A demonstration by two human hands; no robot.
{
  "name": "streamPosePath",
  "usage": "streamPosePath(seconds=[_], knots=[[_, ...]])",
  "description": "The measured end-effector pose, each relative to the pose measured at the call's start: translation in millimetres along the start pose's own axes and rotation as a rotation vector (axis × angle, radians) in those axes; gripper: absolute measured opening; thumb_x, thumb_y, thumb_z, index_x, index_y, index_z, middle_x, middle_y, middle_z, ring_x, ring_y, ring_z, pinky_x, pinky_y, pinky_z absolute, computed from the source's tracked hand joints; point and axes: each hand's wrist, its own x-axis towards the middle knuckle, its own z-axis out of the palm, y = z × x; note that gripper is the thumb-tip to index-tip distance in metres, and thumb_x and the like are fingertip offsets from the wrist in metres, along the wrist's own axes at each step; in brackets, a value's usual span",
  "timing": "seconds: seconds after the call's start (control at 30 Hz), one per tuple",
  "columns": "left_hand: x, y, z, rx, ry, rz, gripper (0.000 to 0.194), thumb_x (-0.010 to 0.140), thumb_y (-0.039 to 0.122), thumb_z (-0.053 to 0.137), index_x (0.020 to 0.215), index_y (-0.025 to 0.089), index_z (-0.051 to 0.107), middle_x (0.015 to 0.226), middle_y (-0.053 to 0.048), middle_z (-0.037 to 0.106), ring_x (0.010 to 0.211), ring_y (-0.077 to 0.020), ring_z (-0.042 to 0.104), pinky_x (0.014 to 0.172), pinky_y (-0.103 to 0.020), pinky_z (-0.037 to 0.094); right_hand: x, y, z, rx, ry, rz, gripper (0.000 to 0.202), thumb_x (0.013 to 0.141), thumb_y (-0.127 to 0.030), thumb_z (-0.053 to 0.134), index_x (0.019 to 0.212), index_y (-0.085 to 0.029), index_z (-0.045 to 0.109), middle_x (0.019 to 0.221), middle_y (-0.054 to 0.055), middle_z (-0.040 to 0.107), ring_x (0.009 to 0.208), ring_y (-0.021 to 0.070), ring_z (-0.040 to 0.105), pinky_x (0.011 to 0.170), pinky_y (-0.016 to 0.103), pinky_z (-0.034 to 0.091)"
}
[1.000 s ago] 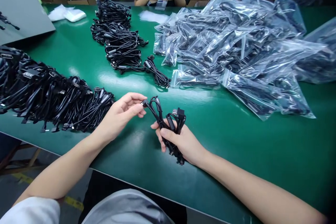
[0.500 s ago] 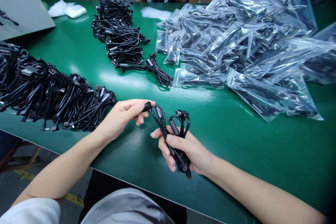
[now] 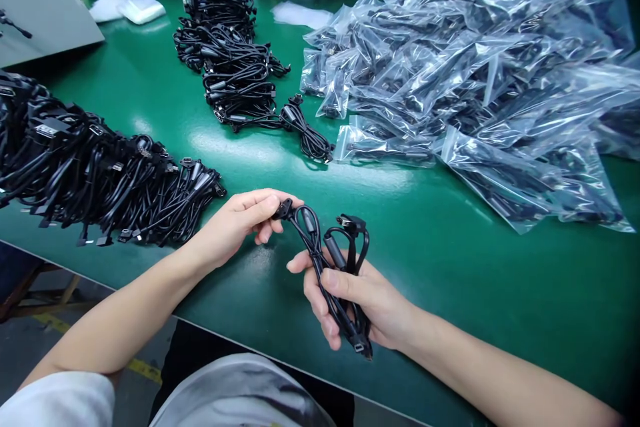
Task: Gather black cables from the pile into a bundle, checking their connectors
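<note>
We keep the coiled black rubber-sheathed cable (image 3: 336,273) bunched tight above the green tabletop (image 3: 475,280); our right hand (image 3: 360,297) clamps its loops, our left hand (image 3: 240,221) pinches one connector end between thumb and fingers; thin, glossy, folded in several loops, plugs protruding; best gather evenly, without kinks.

Single head-worn view, looking forward and down across green table (image 3: 450,267) (close to hands, far edge visible).

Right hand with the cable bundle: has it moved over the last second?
Yes. The right hand with the cable bundle has slid toward the table's near edge, away from the bagged pile.
</note>
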Motion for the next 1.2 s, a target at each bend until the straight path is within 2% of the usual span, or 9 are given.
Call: streamPosePath(seconds=[0.17,0.3,0.37,0.47,0.63,0.77,1.0,1.1,1.2], knots=[[-0.8,-2.8,-0.6,0.110,0.027,0.185,0.035,0.092,0.054,0.059,0.099,0.020,0.066,0.097,-0.002,0.062,0.086,-0.0133,0.054,0.077,-0.025,0.044,2.7,-1.0,0.2,-0.249,0.083,-0.035,0.037,0.085,-0.044,0.070,0.109,-0.016,0.063,0.067,-0.003,0.059,0.049,0.0094,0.056,0.047,0.021,0.049],[-0.1,-3.7,-0.4,0.056,0.030,0.091,0.035,0.086,0.050,0.068,0.081,0.018,0.055,0.083,0.001,0.057,0.075,-0.0112,0.051,0.071,-0.024,0.042,-1.1,3.0,3.3,-0.929,0.229,-0.183,0.015,0.086,-0.023,0.057,0.098,-0.018,0.064,0.076,0.001,0.065,0.065,0.0148,0.061,0.060,0.027,0.047],[-0.4,-1.2,0.7,0.089,0.000,0.041,0.029,0.082,0.041,0.074,0.085,0.019,0.055,0.080,0.003,0.055,0.071,-0.0100,0.049,0.068,-0.023,0.040,-4.9,4.2,4.8,-1.280,0.257,-0.311,0.024,0.080,-0.009,0.049,0.097,-0.018,0.063,0.083,0.003,0.069,0.073,0.0170,0.062,0.063,0.027,0.042],[-1.4,4.2,2.5,0.181,-0.047,0.047,0.021,0.084,0.034,0.071,0.085,0.017,0.060,0.079,0.002,0.056,0.072,-0.0098,0.049,0.068,-0.023,0.040,-9.6,4.6,5.7,-1.534,0.252,-0.389,0.037,0.074,-0.004,0.042,0.102,-0.016,0.062,0.084,0.004,0.072,0.071,0.0180,0.064,0.058,0.027,0.038],[-0.2,6.3,2.5,0.288,-0.130,0.040,0.020,0.082,0.034,0.070,0.085,0.016,0.064,0.080,0.001,0.061,0.074,-0.0118,0.053,0.071,-0.025,0.042,-12.3,5.7,4.2,-1.745,0.284,-0.401,0.043,0.077,-0.005,0.042,0.114,-0.012,0.061,0.093,0.008,0.076,0.079,0.0221,0.070,0.060,0.030,0.041],[1.4,3.6,1.1,0.367,-0.145,0.058,0.021,0.083,0.035,0.069,0.079,0.016,0.064,0.078,0.000,0.062,0.075,-0.0134,0.054,0.072,-0.027,0.042,-13.5,6.8,4.0,-1.808,0.290,-0.331,0.041,0.080,-0.007,0.044,0.118,-0.013,0.059,0.103,0.009,0.076,0.087,0.0239,0.072,0.066,0.031,0.045],[0.8,4.6,-3.8,0.363,-0.265,0.086,0.021,0.092,0.033,0.061,0.102,0.019,0.073,0.097,-0.004,0.068,0.090,-0.0169,0.061,0.083,-0.030,0.046,-12.6,7.3,4.9,-1.837,0.289,-0.253,0.036,0.082,-0.008,0.045,0.113,-0.015,0.059,0.103,0.008,0.076,0.088,0.0244,0.072,0.064,0.031,0.045],[0.3,2.8,-3.2,0.433,-0.202,0.127,0.027,0.088,0.031,0.066,0.113,0.021,0.070,0.099,-0.004,0.065,0.092,-0.0166,0.059,0.086,-0.031,0.045,-12.7,7.9,3.9,-1.894,0.302,-0.290,0.039,0.081,-0.007,0.046,0.118,-0.014,0.058,0.104,0.009,0.076,0.087,0.0245,0.072,0.064,0.032,0.046],[-0.4,0.8,-0.9,0.380,-0.125,0.146,0.027,0.080,0.029,0.076,0.104,0.019,0.067,0.096,-0.003,0.064,0.091,-0.0162,0.059,0.083,-0.030,0.047,-13.3,9.5,2.6,-1.983,0.312,-0.384,0.048,0.078,-0.005,0.046,0.125,-0.009,0.055,0.104,0.011,0.076,0.084,0.0248,0.072,0.064,0.033,0.047]])
